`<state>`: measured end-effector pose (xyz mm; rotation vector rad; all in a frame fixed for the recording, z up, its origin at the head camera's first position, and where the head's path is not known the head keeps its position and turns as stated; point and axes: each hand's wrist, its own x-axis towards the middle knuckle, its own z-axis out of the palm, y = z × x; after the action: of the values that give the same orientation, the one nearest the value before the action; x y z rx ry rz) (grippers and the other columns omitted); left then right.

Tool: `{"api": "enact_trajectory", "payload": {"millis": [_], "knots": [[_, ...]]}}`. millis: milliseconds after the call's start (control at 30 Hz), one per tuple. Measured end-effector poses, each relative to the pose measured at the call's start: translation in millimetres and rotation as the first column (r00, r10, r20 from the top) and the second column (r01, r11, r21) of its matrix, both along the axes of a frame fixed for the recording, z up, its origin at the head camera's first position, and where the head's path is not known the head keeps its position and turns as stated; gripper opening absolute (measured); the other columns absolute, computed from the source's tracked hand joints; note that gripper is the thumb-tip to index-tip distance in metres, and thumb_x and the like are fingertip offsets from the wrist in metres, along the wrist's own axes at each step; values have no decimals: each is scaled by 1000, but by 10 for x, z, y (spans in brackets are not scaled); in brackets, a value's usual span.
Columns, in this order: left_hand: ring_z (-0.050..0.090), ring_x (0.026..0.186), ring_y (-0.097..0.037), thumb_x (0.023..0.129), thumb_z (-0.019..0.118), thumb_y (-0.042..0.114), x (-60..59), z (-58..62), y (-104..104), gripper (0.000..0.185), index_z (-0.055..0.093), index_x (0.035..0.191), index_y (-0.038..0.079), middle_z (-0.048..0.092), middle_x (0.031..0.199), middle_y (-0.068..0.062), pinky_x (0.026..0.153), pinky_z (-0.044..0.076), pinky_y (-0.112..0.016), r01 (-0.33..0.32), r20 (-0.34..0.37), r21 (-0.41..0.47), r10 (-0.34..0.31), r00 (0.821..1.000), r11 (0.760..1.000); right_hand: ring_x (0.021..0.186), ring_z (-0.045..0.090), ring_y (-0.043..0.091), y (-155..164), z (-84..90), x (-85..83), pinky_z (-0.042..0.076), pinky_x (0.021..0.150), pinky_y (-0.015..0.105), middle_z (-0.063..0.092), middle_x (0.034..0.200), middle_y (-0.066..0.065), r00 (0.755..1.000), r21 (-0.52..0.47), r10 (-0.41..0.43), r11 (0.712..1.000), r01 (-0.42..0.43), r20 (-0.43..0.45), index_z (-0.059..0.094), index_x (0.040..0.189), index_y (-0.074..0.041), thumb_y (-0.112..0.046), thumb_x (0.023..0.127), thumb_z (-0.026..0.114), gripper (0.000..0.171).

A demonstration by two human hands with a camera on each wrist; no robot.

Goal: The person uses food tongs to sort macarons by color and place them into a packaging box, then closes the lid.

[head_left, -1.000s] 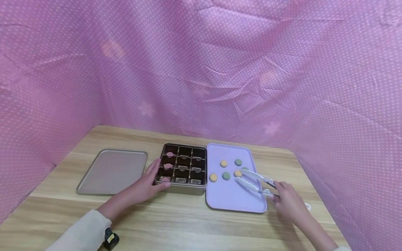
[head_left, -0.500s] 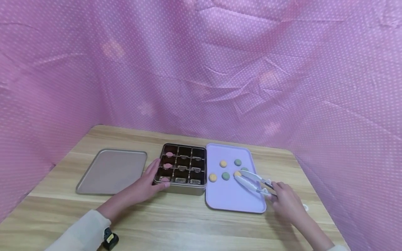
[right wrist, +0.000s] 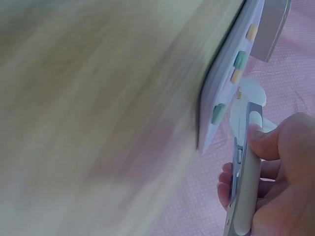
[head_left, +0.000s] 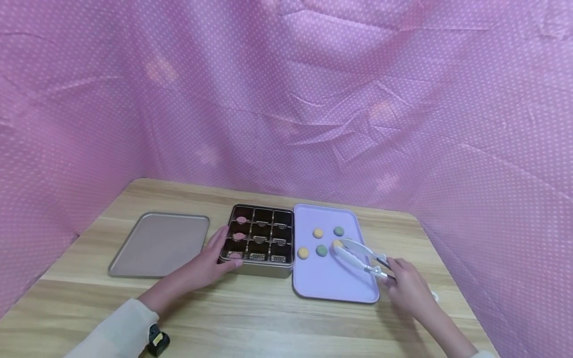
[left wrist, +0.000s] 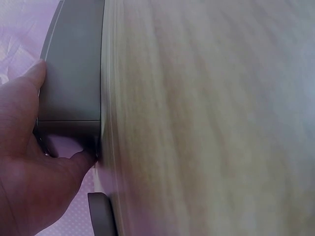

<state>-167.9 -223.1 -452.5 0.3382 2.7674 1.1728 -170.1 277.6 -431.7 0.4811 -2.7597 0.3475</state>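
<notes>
My left hand [head_left: 210, 261] grips the near left corner of a metal tin [head_left: 268, 270], thumb on its front wall and fingers along its left side. Inside, a dark divider [head_left: 261, 247] forms a grid, with pink macarons [head_left: 241, 220] in the left column. My right hand [head_left: 409, 288] holds white-tipped tongs [head_left: 373, 258] over a lilac tray [head_left: 331, 286]. The tong tips are at both sides of a yellow macaron [head_left: 337, 243], partly covering it. Other yellow macarons [head_left: 303, 253] and green macarons [head_left: 322, 250] lie around it; one green macaron is hidden behind the tongs.
A flat metal lid [head_left: 161, 246] lies on the wooden table [head_left: 250, 318] at the left. The lilac tray stands right against the tin's right side. Pink dotted cloth [head_left: 286, 124] hangs around the back and sides.
The tongs have narrowed, their tips coming closer together around the yellow macaron, which now appears slightly farther up and left. The left hand and the tin have stayed put.
</notes>
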Motion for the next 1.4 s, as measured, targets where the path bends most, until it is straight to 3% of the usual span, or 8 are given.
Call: {"api": "enact_trajectory", "payload": {"millis": [633, 1167, 1400], "knots": [[14, 150, -52, 94, 56, 65, -15, -6, 1, 108, -13, 162, 17, -10, 169, -17, 117, 18, -70, 10, -19, 8, -10, 1000, 1000, 103, 64, 34, -622, 334, -67, 57, 85, 51, 68, 111, 17, 994, -67, 105, 992, -107, -21, 63, 128, 8, -5, 80, 80, 52], [10, 151, -50, 95, 57, 62, -9, 8, -9, 106, -13, 161, 17, -11, 169, -17, 119, 15, -68, 3, -10, 2, -3, 1000, 1000, 105, 66, 27, -1252, 358, -102, 59, 92, 43, 69, 113, 9, 967, -32, 252, 967, -253, -17, 67, 126, 3, -14, 80, 85, 52], [11, 151, -50, 94, 56, 65, -4, 21, 0, 108, -11, 162, 15, -10, 169, -17, 119, 15, -68, 4, -14, 10, -4, 1000, 1000, 109, 65, 26, -1409, 386, -83, 57, 96, 43, 69, 117, 10, 955, -13, 291, 957, -291, 50, 65, 128, 2, -15, 84, 81, 50]]}}
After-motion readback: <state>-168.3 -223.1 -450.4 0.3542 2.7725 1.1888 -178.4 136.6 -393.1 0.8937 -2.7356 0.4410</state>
